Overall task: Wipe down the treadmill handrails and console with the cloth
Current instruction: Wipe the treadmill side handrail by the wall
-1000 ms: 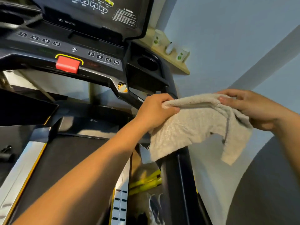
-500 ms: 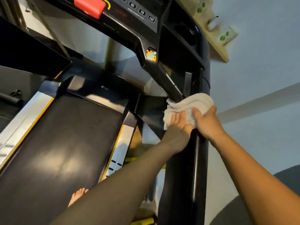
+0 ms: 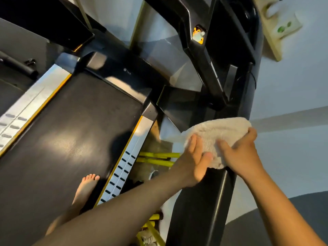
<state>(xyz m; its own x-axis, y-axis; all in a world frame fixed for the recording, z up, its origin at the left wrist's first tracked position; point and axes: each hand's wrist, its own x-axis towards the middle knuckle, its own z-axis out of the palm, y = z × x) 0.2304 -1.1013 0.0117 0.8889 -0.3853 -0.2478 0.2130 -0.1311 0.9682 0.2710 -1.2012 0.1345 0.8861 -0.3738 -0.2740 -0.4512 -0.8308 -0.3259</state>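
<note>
Head view: the beige terry cloth (image 3: 218, 132) is seen draped like a saddle over the black right-hand handrail (image 3: 200, 206), at the far end of the rail, just below the point where the rail meets the upright under the console (image 3: 186, 13), of which only the lower edge is shown. The cloth is wrapped over the rail, presumably so that the top and both flanks are covered in one stroke.

The left hand (image 3: 195, 162) is laid against the inner side of the cloth with its fingers straight, pressing and not gripping. The right hand (image 3: 239, 153) is clamped on the outer side, thumb on top and fingers curled over the far edge, so the cloth is pinched to the rail between the two hands.

The rail's long axis runs from the bottom of the frame up and away toward the console. The cloth's longer dimension lies across that axis, so a slide along the rail is judged to be the fitting stroke. A bare foot (image 3: 87, 185) is planted on the treadmill belt (image 3: 71, 139).
</note>
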